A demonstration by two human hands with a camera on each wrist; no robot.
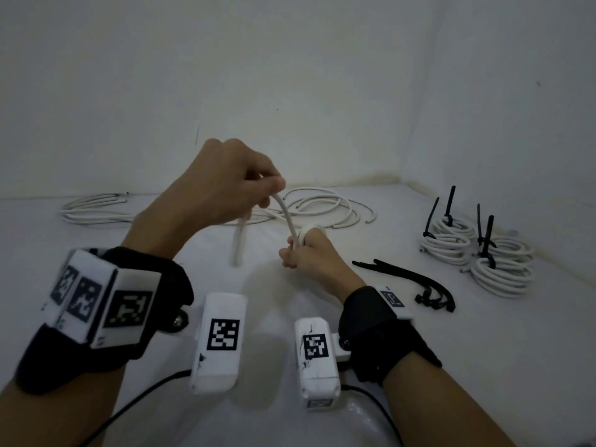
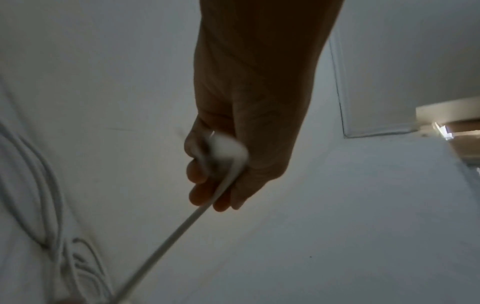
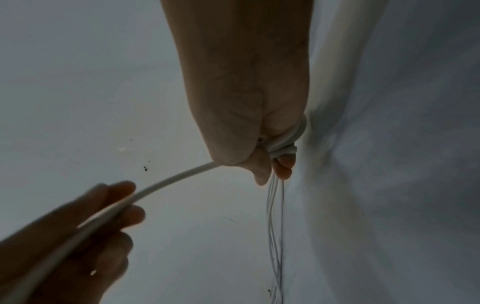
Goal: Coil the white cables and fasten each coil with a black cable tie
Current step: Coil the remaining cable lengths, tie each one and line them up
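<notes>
My left hand (image 1: 258, 191) is raised at the centre and pinches a white cable (image 1: 287, 217) between thumb and fingers; its loose end (image 1: 238, 243) hangs down. The same cable (image 2: 182, 228) runs from my left hand (image 2: 215, 185) in the left wrist view. My right hand (image 1: 300, 250) sits lower and to the right, with turns of this cable forming a small coil (image 1: 308, 232) round its fingers. In the right wrist view the coil (image 3: 284, 144) wraps my right hand (image 3: 270, 166) and the cable (image 3: 166, 183) leads to the left hand's fingers (image 3: 122, 207). Black cable ties (image 1: 419, 282) lie right of my right hand.
Loose white cables (image 1: 322, 208) lie behind my hands, and another bundle (image 1: 93, 211) lies at the far left. Several finished coils with black ties (image 1: 477, 250) are heaped at the right near the wall. White walls close in the back and right of the white surface (image 1: 419, 366).
</notes>
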